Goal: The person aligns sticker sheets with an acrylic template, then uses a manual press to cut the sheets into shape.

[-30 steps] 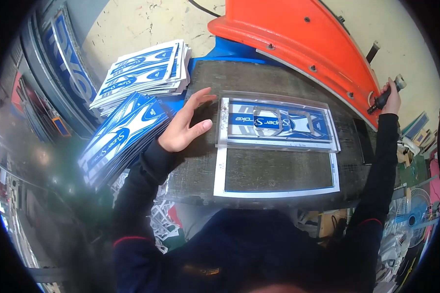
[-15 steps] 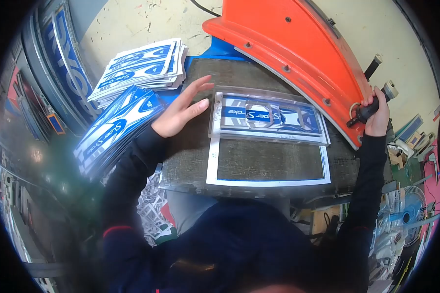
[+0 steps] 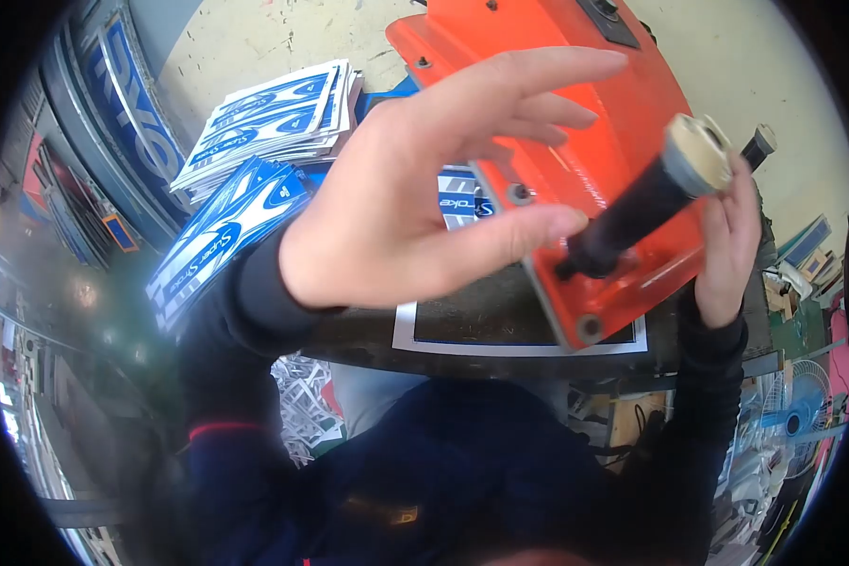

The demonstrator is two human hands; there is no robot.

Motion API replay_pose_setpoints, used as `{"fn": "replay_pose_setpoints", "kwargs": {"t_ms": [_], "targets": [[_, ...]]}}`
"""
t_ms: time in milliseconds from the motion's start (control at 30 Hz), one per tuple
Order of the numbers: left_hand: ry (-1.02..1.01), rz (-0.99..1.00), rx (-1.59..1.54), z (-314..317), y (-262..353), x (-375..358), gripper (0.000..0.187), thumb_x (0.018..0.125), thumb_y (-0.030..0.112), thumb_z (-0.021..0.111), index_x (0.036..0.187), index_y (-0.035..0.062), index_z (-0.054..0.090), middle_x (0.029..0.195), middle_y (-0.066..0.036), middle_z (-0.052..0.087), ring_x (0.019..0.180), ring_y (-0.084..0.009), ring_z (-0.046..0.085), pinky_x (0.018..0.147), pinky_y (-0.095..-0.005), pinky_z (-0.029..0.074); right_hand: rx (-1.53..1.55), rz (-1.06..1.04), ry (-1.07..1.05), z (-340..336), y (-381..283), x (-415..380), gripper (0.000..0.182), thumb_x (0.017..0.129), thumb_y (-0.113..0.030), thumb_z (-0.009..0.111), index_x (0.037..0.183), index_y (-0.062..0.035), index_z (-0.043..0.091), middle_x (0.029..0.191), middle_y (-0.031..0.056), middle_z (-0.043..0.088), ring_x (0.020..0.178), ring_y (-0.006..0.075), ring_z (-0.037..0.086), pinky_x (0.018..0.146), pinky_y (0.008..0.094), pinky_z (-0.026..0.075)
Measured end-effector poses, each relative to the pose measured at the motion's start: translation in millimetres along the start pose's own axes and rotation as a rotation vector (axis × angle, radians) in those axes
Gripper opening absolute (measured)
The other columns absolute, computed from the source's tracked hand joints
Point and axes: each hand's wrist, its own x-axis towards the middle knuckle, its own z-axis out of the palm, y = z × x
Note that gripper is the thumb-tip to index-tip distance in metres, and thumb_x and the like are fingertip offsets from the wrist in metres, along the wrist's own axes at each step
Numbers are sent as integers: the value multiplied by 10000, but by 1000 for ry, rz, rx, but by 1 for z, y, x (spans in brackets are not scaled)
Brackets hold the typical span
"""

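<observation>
My left hand [image 3: 387,203] is raised over the dark work board [image 3: 368,351], fingers spread and empty, with the thumb near the base of a black handle [image 3: 637,209] with a cream cap. This handle stands on the orange swinging press arm [image 3: 613,113]. At the arm's right side is my right hand [image 3: 729,241], its fingers stretched out behind the cap; their contact is partly hidden. Below the arm, a blue Super Stroke print [image 3: 457,198] shows in part; the clear block over it is mostly covered. A white cut-out sheet frame [image 3: 404,327] lies on the board.
Left of the board are a stack of printed sheets [image 3: 255,127] and a fanned pile of blue prints [image 3: 222,236]. Paper scraps [image 3: 302,406] lie below the board's edge. A second handle [image 3: 760,143] sticks out at right. A blue fan [image 3: 795,422] stands lower right.
The orange arm has swung left and toward me, over the clear block. My left hand has risen and moved right toward the handle. My right hand has come off its grip on the black handle.
</observation>
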Motion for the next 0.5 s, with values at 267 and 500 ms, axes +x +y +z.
{"fn": "replay_pose_setpoints", "kwargs": {"t_ms": [267, 500], "targets": [[284, -5, 288, -3, 33, -20, 648, 868, -39, 696, 1457, -77, 426, 1287, -222, 658, 1120, -260, 692, 895, -312, 577, -1106, -501, 495, -63, 52, 53, 532, 844, -178, 769, 1342, -119, 592, 1373, 106, 591, 1294, 297, 520, 1089, 427, 360], [333, 14, 967, -45, 45, -27, 259, 855, 212, 765, 1059, 82, 671, 1303, -191, 631, 1193, -255, 621, 973, -454, 511, -1013, -617, 465, -62, 43, 53, 320, 745, -190, 852, 1023, -136, 703, 1323, 93, 625, 1221, 258, 553, 1031, 393, 385]]}}
